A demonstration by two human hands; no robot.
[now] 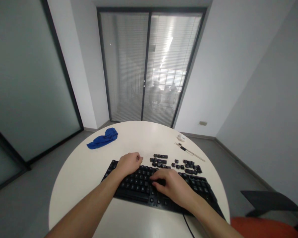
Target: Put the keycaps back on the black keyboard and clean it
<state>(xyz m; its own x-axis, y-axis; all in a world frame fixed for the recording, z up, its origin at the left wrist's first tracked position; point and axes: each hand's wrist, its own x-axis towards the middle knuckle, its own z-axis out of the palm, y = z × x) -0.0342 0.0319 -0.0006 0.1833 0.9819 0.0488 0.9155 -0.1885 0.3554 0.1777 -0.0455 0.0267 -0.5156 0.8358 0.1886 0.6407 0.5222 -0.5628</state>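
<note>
A black keyboard (132, 195) lies on the round table, with some of its keys gone on the right part. My left hand (129, 164) rests over its upper left edge, fingers curled in; whatever they may hold is hidden. Over the middle of the keyboard, my right hand (172, 185) brings thumb and forefinger close together around a small dark keycap, which is hard to make out against the keys. Several loose black keycaps (162, 161) lie behind the keyboard, and another group of keycaps (190, 165) is farther right.
A blue cloth (103, 138) lies crumpled at the back left of the white table (74, 178). Toward the right edge are a thin brush-like tool (190, 152) and a small white item (180, 138). A cable (187, 224) runs off the keyboard's front. An orange-red chair (260, 228) stands at right.
</note>
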